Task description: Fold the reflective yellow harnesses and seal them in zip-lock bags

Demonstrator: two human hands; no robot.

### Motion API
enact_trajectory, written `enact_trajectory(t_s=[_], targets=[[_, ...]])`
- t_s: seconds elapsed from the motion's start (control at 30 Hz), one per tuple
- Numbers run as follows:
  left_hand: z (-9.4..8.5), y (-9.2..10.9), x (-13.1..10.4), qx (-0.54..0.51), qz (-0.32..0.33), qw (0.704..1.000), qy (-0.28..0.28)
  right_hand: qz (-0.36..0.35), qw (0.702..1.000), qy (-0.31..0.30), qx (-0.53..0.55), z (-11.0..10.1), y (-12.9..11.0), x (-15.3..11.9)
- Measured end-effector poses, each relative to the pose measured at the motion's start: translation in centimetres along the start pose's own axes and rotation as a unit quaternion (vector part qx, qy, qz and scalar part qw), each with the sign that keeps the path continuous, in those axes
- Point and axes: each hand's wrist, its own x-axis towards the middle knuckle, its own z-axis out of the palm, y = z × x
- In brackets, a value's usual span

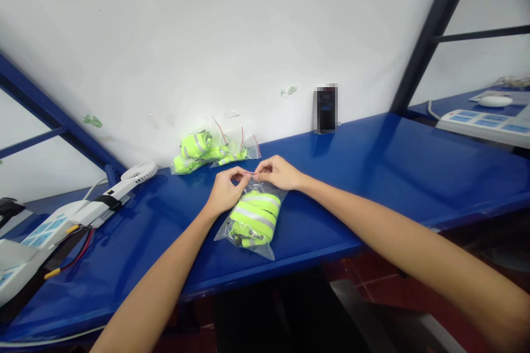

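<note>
A clear zip bag [265, 252] lies near the front edge of the blue table, its zip edge toward the wall. Inside it is a folded yellow-green reflective strap [255, 212] with silver stripes. My left hand [227, 190] pinches the bag's zip edge between thumb and fingers. Close beside it, my right hand [278, 172] pinches the same edge, the fingertips of both hands almost meeting. A short stretch of the reddish zip line shows between them. Whether the zip is closed under my fingers cannot be seen.
Several similar filled bags [202, 150] are piled against the wall behind my hands. On the left are a white fan [139, 171], power strips [45, 226] and a cable with yellow connectors [72, 229]. A dark pixelated object [326, 110] stands by the wall. Another power strip [484, 121] is at right.
</note>
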Motion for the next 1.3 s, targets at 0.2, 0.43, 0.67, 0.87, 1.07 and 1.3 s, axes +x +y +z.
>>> enact_trajectory(t_s=[0.2, 0.43, 0.67, 0.87, 1.07, 1.3], targets=[[-0.1, -0.3, 0.2, -0.049, -0.029, 0.998, -0.012, -0.05, 0.998, 0.011, -0.038, 0.4, -0.6, -0.3], [-1.1, -1.4, 0.6, -0.027, 0.007, 0.996, -0.081, -0.036, 0.996, -0.033, -0.069, 0.1, -0.2, 0.2], [-2.0, -2.8, 1.1, -0.041, -0.015, 0.996, -0.071, 0.008, 0.997, -0.071, -0.012, -0.6, 0.8, 0.6], [-3.8, -4.8, 1.2, -0.053, -0.061, 0.996, -0.035, 0.071, 0.993, -0.065, 0.073, -1.1, 1.2, 0.5], [-4.9, -6.2, 1.1, -0.061, -0.074, 0.995, -0.01, 0.089, 0.991, -0.048, 0.092, -2.4, 1.1, 0.3], [-4.7, -6.1, 0.8, -0.042, -0.095, 0.994, -0.028, 0.037, 0.998, -0.055, 0.015, -3.0, 1.5, 0.3]])
